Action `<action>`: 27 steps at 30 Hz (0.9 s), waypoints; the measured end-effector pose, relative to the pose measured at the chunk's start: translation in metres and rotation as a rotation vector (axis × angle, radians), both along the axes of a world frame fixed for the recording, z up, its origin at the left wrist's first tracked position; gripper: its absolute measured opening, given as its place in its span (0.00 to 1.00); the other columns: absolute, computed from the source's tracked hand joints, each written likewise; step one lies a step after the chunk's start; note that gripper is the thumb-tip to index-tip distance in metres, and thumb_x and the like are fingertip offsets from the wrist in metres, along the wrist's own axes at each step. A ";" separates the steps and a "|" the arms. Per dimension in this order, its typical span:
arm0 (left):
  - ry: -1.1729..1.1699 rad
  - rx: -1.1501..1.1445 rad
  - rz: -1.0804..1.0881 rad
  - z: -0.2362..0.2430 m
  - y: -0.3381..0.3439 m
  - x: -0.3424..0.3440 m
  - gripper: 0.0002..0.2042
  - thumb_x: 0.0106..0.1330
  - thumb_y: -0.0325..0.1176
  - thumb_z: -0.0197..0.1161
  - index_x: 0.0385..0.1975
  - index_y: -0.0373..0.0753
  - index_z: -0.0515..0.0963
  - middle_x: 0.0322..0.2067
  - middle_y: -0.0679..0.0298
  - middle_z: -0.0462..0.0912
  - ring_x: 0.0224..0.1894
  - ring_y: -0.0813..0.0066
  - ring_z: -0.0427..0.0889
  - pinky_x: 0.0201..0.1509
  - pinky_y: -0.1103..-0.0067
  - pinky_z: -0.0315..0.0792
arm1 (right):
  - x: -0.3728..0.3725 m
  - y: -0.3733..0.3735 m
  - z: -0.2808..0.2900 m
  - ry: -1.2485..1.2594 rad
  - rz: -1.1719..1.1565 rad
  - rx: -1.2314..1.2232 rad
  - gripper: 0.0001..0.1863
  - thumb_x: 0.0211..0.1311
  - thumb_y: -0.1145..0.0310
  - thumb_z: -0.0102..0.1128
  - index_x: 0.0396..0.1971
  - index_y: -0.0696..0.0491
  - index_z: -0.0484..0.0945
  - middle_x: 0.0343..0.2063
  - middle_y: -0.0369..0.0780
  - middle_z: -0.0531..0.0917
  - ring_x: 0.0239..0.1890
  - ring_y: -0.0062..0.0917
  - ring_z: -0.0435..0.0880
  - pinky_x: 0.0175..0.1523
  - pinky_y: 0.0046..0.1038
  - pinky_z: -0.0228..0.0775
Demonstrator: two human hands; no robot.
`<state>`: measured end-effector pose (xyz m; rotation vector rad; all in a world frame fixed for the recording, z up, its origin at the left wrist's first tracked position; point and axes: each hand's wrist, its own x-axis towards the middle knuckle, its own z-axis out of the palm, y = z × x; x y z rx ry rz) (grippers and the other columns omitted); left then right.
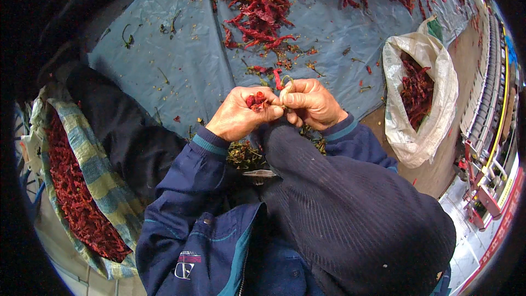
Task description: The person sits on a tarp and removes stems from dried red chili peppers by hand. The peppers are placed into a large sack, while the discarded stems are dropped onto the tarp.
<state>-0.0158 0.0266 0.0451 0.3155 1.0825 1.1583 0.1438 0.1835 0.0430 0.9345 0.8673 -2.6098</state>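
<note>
My left hand (pixel 236 115) is closed around several dried red chilies (pixel 256 101), whose ends poke out between thumb and fingers. Right beside it, my right hand (pixel 318 103) is closed in a pinch on a curved, pale green chili stem (pixel 287 81). A single red chili (pixel 278 79) stands up between the two hands, next to that stem. Both sets of fingertips meet, so their exact contact with this chili is hidden. Below the hands, partly covered by my wrists and dark clothing, lies a heap of greenish stems and scraps (pixel 244 156).
A blue-grey plastic sheet (pixel 181 71) spreads ahead, with a pile of dried red chilies (pixel 257 13) at its far side and loose stems scattered about. An open white sack (pixel 405 142) of chilies stands right; a checked sack (pixel 104 181) of chilies stands left. A red-framed vehicle part (pixel 493 197) is far right.
</note>
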 end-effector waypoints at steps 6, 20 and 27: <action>0.166 -0.221 0.050 -0.014 -0.001 0.015 0.05 0.67 0.31 0.65 0.31 0.39 0.80 0.23 0.75 0.74 0.24 0.88 0.68 0.28 0.84 0.63 | -0.007 -0.017 0.008 0.203 0.138 1.408 0.05 0.59 0.72 0.68 0.29 0.57 0.82 0.25 0.41 0.83 0.29 0.31 0.84 0.34 0.30 0.74; -0.132 -0.396 0.379 -0.030 -0.029 0.007 0.11 0.71 0.42 0.59 0.37 0.42 0.80 0.26 0.71 0.80 0.25 0.83 0.76 0.22 0.83 0.67 | -0.034 0.005 -0.035 0.155 0.247 1.651 0.08 0.58 0.66 0.68 0.37 0.50 0.83 0.36 0.40 0.82 0.37 0.37 0.84 0.40 0.36 0.77; -0.139 -0.318 0.498 -0.013 -0.027 0.007 0.09 0.71 0.42 0.61 0.38 0.44 0.75 0.31 0.70 0.79 0.27 0.81 0.77 0.22 0.83 0.68 | -0.049 0.002 -0.036 0.192 0.273 1.553 0.06 0.61 0.65 0.66 0.34 0.51 0.84 0.31 0.38 0.83 0.33 0.34 0.85 0.37 0.33 0.76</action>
